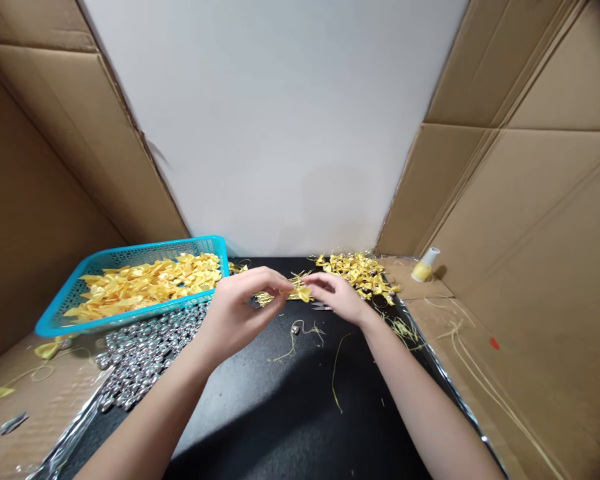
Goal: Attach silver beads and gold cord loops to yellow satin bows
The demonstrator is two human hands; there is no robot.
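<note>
Above the black work surface, a small yellow ribbon bow (pixel 304 293) sits between my two hands. My left hand (pixel 245 303) pinches its left side between thumb and fingers. From the right, my right hand (pixel 341 298) has its fingertips closed at the bow's other side; the exact grip is too small to make out. Behind the hands lie a bundle of thin gold ties (pixel 265 299) and, partly under the right hand, a pair of small scissors (pixel 321 307). A silver bell-like bead (pixel 295 329) with a tangled thread lies on the surface in front.
A turquoise basket (pixel 130 323) of yellow bows stands at left, with many silver beads (pixel 145 353) before it. More threaded bows (pixel 363 270) are heaped at back right. A thread spool (pixel 425 265) stands beside the right cardboard wall (pixel 540 220). Loose thread (pixel 336 373) lies in front.
</note>
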